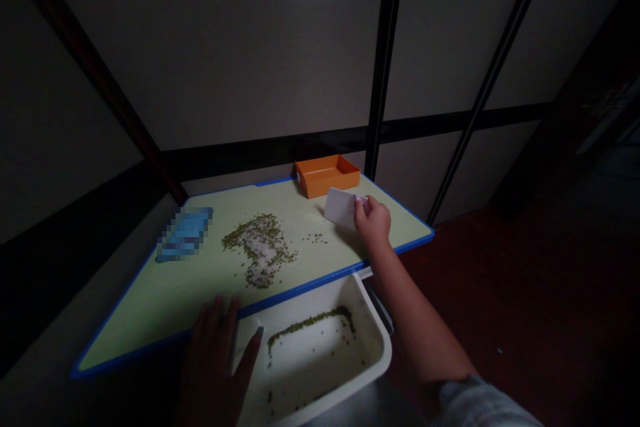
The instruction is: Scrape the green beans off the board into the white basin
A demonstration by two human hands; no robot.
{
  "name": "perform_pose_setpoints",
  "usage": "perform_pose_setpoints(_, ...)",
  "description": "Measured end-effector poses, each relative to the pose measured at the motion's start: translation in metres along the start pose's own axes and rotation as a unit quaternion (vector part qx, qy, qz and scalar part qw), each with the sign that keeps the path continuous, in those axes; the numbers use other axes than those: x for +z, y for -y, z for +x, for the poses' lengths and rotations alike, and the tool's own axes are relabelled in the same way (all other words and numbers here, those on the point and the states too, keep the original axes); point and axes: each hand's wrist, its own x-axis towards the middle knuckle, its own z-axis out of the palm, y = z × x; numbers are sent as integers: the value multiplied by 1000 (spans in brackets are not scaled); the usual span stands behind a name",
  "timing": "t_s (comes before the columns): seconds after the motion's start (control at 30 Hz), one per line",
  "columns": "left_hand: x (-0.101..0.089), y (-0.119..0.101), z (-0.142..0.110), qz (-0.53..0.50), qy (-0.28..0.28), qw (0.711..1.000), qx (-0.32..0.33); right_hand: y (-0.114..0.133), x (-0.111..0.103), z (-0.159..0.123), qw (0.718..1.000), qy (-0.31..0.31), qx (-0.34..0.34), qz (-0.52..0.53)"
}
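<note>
My right hand [373, 217] pinches a flat white card [341, 208] between thumb and fingers, tilted just above the right part of the table. Left of the card, a few loose green grains [316, 238] are scattered. Further left lies a spread pile of green grains [255, 240] mixed with white ones. My left hand [215, 354] is dark, its fingers stretched apart over the table's near edge and its thumb reaching over the left side of a white bin [373, 320]. Along the bin's far inner side runs a line of green grains [310, 325], with stray ones on its floor.
The pale table [145, 300] has a blue edge. An orange tray [330, 184] stands at its back right. A blue packet [186, 234], partly blurred, lies at the left. Behind the table rise dark-framed panels [275, 47]; reddish floor [500, 294] shows at the right.
</note>
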Motion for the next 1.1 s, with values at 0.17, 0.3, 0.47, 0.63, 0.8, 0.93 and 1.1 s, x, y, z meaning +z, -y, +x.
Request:
perform_pose_setpoints(0.17,-4,-5,2,-11,15,1000,-16,1,0,-2,1000,0,-12,7)
perform_pose_setpoints(0.3,-8,-10,4,-22,19,999,-28,-1,-1,-2,999,-6,-14,31)
perform_pose_setpoints(0.47,-8,-11,3,-19,11,999,-23,-1,-1,-2,999,0,-15,34)
perform_pose_setpoints(0.63,-8,-12,1,-9,16,1000,-13,-2,0,-3,999,6,-20,45)
perform_pose_setpoints(0.8,-7,-10,2,-9,7,1000,-11,-5,-1,-3,997,13,-15,75)
perform_pose_setpoints(0.93,-8,-12,3,-7,11,1000,-20,-4,-1,-3,998,-1,-22,59)
perform_pose_setpoints(1.1,-9,-16,3,-3,9,1000,-20,-3,-1,-4,998,9,-35,61)
